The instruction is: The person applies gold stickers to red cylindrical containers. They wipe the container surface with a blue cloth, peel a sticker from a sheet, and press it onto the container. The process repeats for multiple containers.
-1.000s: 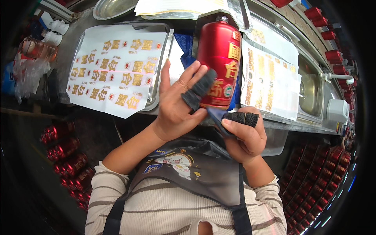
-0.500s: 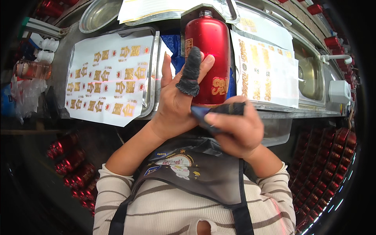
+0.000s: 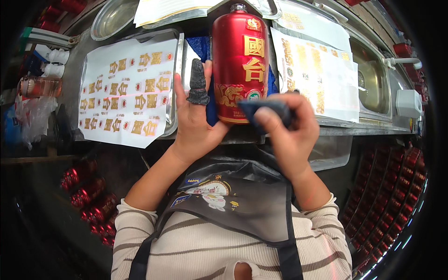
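Note:
A red bottle (image 3: 226, 51) with gold characters, a gold emblem and a small green round mark lies in a dark holder (image 3: 256, 13), its neck pointing away. My left hand (image 3: 193, 126) rests at the bottle's lower left side with its fingers spread; a black fabric sleeve (image 3: 198, 84) covers one finger. The left thumb is partly hidden at the bottle's base. My right hand (image 3: 294, 140) pinches a dark blue wedge-shaped piece (image 3: 252, 109) at the bottle's lower right. Motion blurs this piece, and its exact kind cannot be made out.
To the left, a sheet of gold stickers (image 3: 126, 70) lies on a metal tray (image 3: 179, 51). Another gold-printed sheet (image 3: 345, 91) sits at right beside a sink (image 3: 375, 88). Blue cloth (image 3: 198, 45) shows beside the bottle. Red bottles (image 3: 95, 186) stand below on both sides.
The bottle has turned so its gold-lettered front faces up. My left hand has slid left off its surface. My right hand has risen slightly with the blue piece.

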{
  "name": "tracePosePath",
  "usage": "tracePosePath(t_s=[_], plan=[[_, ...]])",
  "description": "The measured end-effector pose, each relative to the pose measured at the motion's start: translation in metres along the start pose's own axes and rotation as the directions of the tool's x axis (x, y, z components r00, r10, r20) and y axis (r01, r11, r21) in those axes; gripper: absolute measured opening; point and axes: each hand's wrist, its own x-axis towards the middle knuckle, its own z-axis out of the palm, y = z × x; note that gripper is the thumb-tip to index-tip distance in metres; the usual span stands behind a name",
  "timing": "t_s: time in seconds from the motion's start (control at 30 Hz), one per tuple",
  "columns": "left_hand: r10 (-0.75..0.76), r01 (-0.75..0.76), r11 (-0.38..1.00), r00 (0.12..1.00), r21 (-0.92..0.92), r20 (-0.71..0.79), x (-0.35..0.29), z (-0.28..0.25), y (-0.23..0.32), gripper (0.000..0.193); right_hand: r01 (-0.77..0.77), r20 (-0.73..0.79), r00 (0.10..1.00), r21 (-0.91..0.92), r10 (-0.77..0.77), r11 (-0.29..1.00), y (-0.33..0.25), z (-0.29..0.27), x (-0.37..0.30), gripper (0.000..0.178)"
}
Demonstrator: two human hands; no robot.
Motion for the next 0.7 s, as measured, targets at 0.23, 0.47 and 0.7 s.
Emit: tracePosePath(t_s=[0.23,0.47,0.7], plan=[[-0.025,0.023,0.995,0.999,-0.101,-0.02,0.005,-0.002,0.015,0.111,-0.058,-0.232,0.963,0.324,0.139,0.944,0.014,-0.01,0.014,0.02],[-0.215,0.17,0.781,0.977,-0.6,-0.003,0.017,-0.003,0.017,0.101,-0.306,0.06,0.952,0.183,0.3,0.934,0.009,-0.018,0.016,0.02],[-0.291,0.228,0.718,0.957,-0.658,0.014,0.026,0.003,0.032,0.085,-0.162,0.032,0.986,0.055,0.161,0.985,0.018,0.005,0.023,0.034]])
